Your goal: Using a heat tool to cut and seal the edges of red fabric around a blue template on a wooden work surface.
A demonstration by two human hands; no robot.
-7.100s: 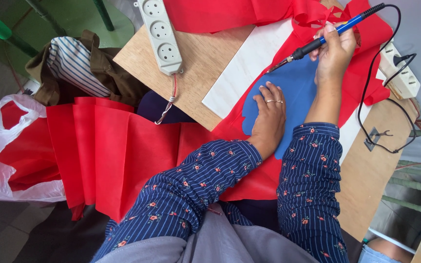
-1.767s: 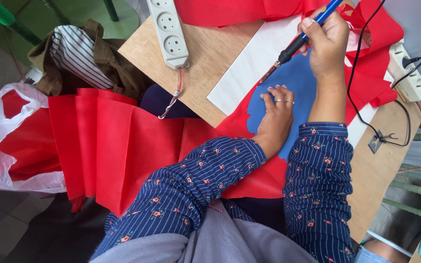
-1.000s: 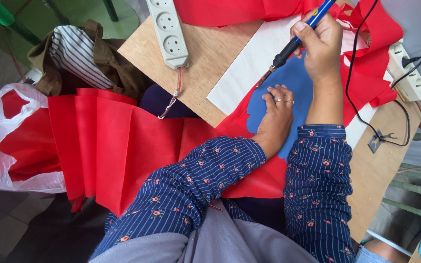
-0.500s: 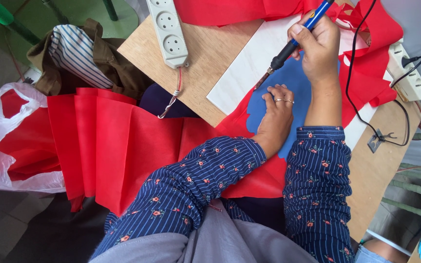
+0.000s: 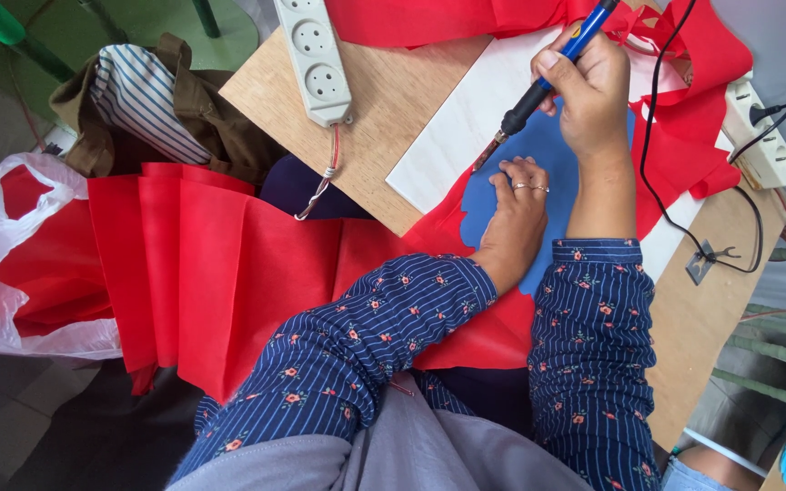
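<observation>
My right hand (image 5: 593,86) grips a blue-and-black soldering iron (image 5: 543,82), its tip touching the edge of a blue template (image 5: 548,150) that lies on red fabric (image 5: 247,273). My left hand (image 5: 516,205), with rings on two fingers, presses flat on the blue template just below the tip. The red fabric hangs off the wooden table (image 5: 384,118) toward my lap. A white board (image 5: 466,127) lies under the fabric where the tip works.
A white power strip (image 5: 316,55) lies on the table's left side, another one (image 5: 761,136) at the right with a black cord (image 5: 661,118). A plastic bag (image 5: 11,255) of red fabric sits on the floor at left beside a striped and brown garment (image 5: 147,100).
My right hand has moved the iron's tip leftward and down along the blue template's edge. My left hand stays pressed on the template.
</observation>
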